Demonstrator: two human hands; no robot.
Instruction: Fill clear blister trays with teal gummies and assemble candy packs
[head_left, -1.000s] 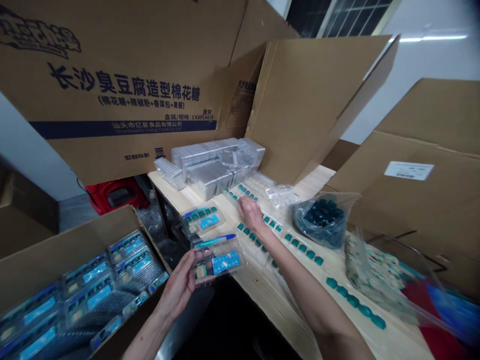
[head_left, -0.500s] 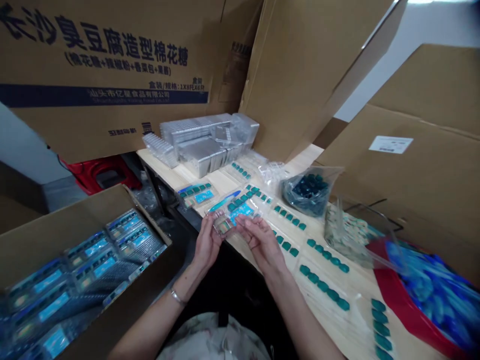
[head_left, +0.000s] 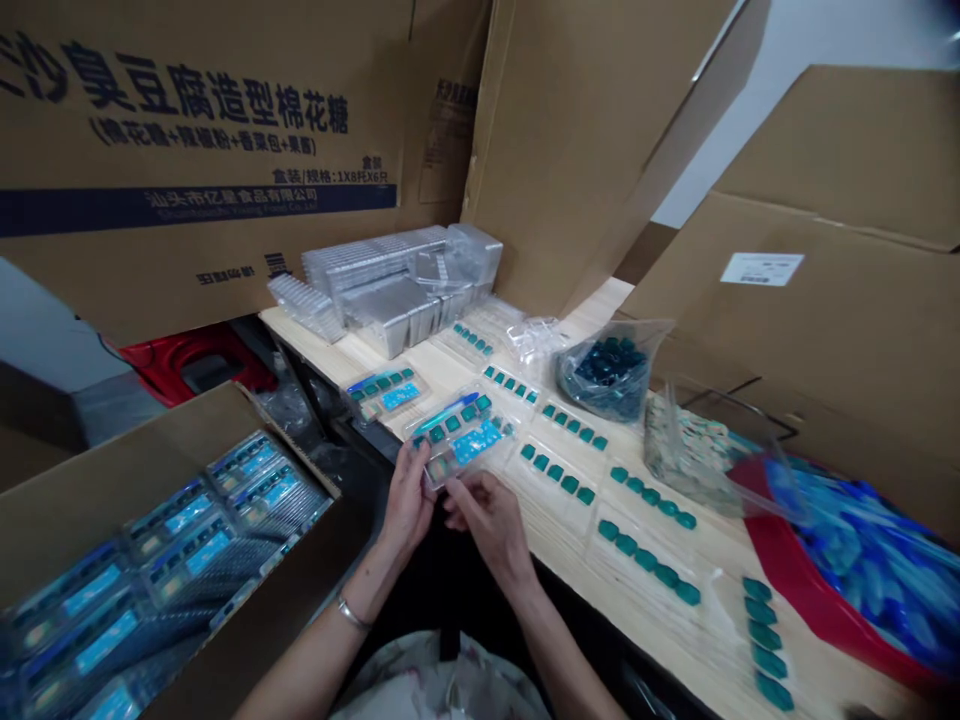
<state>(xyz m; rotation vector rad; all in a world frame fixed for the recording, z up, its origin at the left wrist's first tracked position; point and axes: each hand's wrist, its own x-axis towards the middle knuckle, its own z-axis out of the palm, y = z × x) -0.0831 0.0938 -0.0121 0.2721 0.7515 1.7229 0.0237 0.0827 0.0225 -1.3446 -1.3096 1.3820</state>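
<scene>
My left hand (head_left: pixel 409 500) and my right hand (head_left: pixel 484 515) both grip the near edge of a clear plastic tray (head_left: pixel 461 435) resting on the front edge of the wooden table (head_left: pixel 555 545). The tray holds teal squares, a blue pen and a blue printed card. My fingers are pinched on its rim, left hand at the left corner, right hand beside it. A second filled tray (head_left: pixel 382 390) lies just behind to the left.
Rows of teal squares (head_left: pixel 645 570) in clear trays cover the table. A bag of dark teal pieces (head_left: pixel 607 372), stacked empty clear trays (head_left: pixel 397 285), and a red basin (head_left: pixel 817 600) stand further off. A cardboard box (head_left: pixel 150 560) of filled trays sits at lower left. Big cartons wall the back.
My right hand came back from the far rows to join the left on the tray. The tray moved from over the gap onto the table edge, and teal squares now sit in it.
</scene>
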